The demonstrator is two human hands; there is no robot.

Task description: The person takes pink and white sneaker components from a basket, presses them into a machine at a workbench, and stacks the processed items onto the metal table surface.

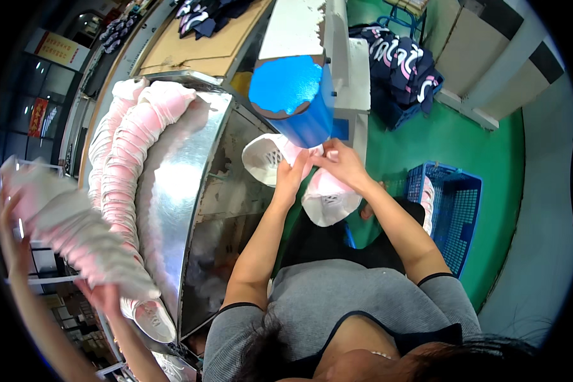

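Just beneath a blue machine head, my left hand and my right hand are close together, fingers pinched on pink fabric. The fabric belongs to pink and white shoe uppers. One upper with eyelets or lacing spreads out left of my left hand. Below my right hand hangs another upper, its rounded white end toward me. Whether the two pieces are joined is hidden by my fingers and the machine head.
On the metal-topped table at left lie long nested stacks of uppers. A co-worker's hands lift another blurred stack. Right of me stands a blue basket with uppers inside. Dark printed pieces fill a farther crate.
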